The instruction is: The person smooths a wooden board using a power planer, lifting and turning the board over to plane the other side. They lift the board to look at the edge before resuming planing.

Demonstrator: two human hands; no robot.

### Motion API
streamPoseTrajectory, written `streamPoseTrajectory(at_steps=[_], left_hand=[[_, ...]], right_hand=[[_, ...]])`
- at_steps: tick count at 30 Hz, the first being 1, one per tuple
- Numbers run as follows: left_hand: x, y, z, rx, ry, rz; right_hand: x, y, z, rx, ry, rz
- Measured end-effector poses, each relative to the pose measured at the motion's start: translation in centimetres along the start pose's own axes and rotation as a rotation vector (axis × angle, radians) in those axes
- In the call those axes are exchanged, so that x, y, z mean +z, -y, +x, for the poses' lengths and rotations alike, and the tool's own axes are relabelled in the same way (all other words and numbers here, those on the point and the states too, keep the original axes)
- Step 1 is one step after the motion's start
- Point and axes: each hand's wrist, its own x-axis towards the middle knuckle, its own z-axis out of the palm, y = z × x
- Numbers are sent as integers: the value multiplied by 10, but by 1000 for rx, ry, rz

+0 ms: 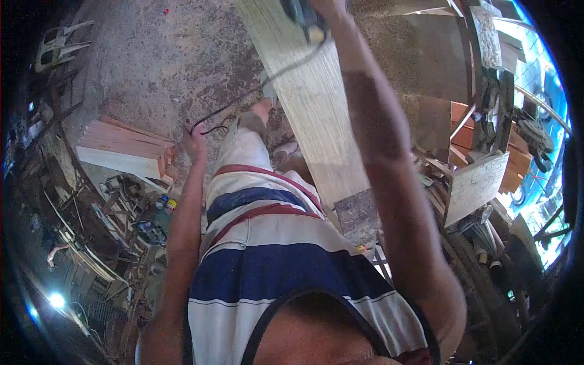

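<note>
A long pale wooden board (310,103) runs from the top of the view down towards my body. On its upper end sits a dark power tool (297,11), partly cut off by the top edge. My right hand (329,7) is closed on the tool, with my right arm stretched out over the board's right side; its fingers are only partly in view. From the tool a dark cable (243,97) crosses the board to the left. My left hand (194,143), low beside my left leg, is closed round this cable.
Stacked wooden pieces (125,149) lie on the floor to the left, with bottles (166,204) and clutter nearer. A plastic chair (61,47) is at the upper left. To the right are a brown panel (435,61), an upright board (476,188) and scrap wood. My foot (261,109) is beside the long board.
</note>
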Motion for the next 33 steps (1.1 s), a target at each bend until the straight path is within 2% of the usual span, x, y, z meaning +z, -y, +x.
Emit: streamPoseTrajectory(at_steps=[2,4,5,6,9,10,13,16,19,21,24,27,31,33], left_hand=[[-8,42,-7,165,-11,55],[-14,64,-30,315,34,175],[-15,70,-41,367,67,261],[-17,73,-50,420,101,349],[-6,16,-103,225,117,476],[-3,3,-120,253,167,464],[0,-12,-143,313,271,437],[-5,-10,-137,345,240,389],[-5,13,-127,402,41,484],[-9,24,-111,163,153,325],[-7,7,-103,238,99,212],[-6,-34,-97,58,94,105],[7,-9,-73,-51,39,-4],[1,-40,-65,-152,106,84]], right_hand=[[-48,31,-106,123,48,77],[-111,90,-225,485,168,287],[-126,93,-288,333,101,276],[-150,116,-340,405,128,190],[-203,142,-492,505,233,135],[-214,149,-527,510,245,133],[-230,165,-572,746,342,182],[-214,159,-543,571,273,157],[-180,156,-460,594,292,163],[-152,154,-387,560,264,178],[-103,142,-289,531,217,177],[-65,130,-206,461,156,142],[-33,120,-108,432,163,118],[-23,117,-66,431,174,122]])
